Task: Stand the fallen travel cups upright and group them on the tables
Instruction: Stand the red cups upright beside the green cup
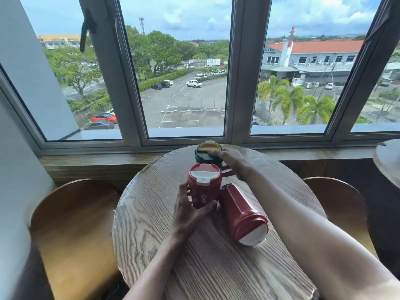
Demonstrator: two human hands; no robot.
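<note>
A red travel cup with a white lid [203, 187] stands upright near the middle of the round wooden table [151, 230]. My left hand [190, 211] is wrapped around its lower body. Right beside it a second red cup [240, 213] lies on its side, white lid pointing toward me. Behind them, by the window, a dark green cup with a yellow lid [206, 153] stands upright. My right hand [234, 162] rests on its lid and right side, fingers curled on it.
A wooden chair [71, 224] stands left of the table and another [344, 204] to the right. The rim of a second round table [387, 161] shows at the far right. A window sill [97, 161] runs behind the table.
</note>
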